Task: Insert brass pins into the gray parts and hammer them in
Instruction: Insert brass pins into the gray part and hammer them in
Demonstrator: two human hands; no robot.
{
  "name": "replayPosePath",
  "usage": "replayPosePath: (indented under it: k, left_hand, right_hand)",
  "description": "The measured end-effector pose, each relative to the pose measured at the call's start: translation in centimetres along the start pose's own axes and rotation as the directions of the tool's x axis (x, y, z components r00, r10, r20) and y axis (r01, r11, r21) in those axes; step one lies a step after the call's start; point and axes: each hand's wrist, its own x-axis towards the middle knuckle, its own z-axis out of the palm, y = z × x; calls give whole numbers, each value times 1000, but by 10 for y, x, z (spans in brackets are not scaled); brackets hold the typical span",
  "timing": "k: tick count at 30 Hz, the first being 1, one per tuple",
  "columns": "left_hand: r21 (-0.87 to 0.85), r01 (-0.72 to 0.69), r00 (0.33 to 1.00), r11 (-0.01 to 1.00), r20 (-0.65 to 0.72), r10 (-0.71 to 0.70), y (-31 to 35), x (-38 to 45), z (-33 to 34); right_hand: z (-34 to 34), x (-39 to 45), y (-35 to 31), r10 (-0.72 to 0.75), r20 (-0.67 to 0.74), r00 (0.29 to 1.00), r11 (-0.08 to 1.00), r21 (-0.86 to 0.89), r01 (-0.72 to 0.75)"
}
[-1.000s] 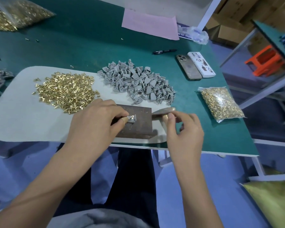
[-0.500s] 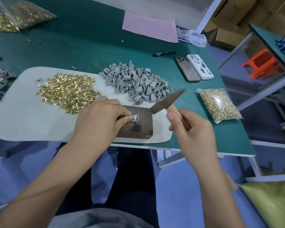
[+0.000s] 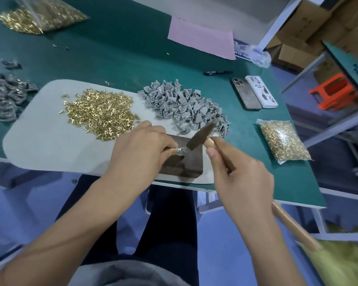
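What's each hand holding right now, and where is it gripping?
The left hand pinches a small gray part by its near end on the dark block. The right hand grips the hammer on its wooden handle, just behind the head.

Even, diffuse overhead light is illuminating the scene brightly, casting only soft shadows under the hands onto the table (image 3: 116, 58). Motion blur is smearing the hammer (image 3: 201, 136) head at frame centre and its handle at lower right. Wide-angle distortion is curving the frame edges; the upper right corner is appearing soft.
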Motion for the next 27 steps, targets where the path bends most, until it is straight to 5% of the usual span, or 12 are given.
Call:
replayPosePath:
  k: [2, 6, 10, 14, 18, 22, 25, 27]
  left_hand:
    - [8, -2, 1000, 1000, 3, 2, 0, 0, -1]
    - [30, -4, 1000, 1000, 21, 3, -1, 1, -2]
    - [16, 1, 1000, 1000, 17, -2, -1, 1, -1]
    - [0, -1, 1000, 1000, 20, 1, -1, 2, 0]
    - [-19, 8, 1000, 1000, 7, -8, 0, 1, -1]
    - [3, 1, 1000, 1000, 9, -1, 1, 2, -1]
    - [-18, 4, 1000, 1000, -1, -4, 0, 1, -1]
    - [-20, 7, 1000, 1000, -2, -7, 0, 1, -1]
  right_hand:
    - [2, -1, -2, 52, -111, 992, 992, 121, -38]
    - [7, -4, -7, -1, 24, 1000, 1000, 9, 1]
    - [9, -7, -4, 92, -121, 988, 982, 173, -70]
    - [10, -9, -4, 31, -7, 999, 999, 33, -31]
    - [9, -9, -1, 120, -187, 975, 972, 221, -77]
    - [8, -7, -7, 15, -11, 1000, 999, 36, -15]
    - [7, -7, -4, 65, -167, 984, 986, 163, -37]
    - [8, -9, -6, 74, -131, 989, 983, 176, -51]
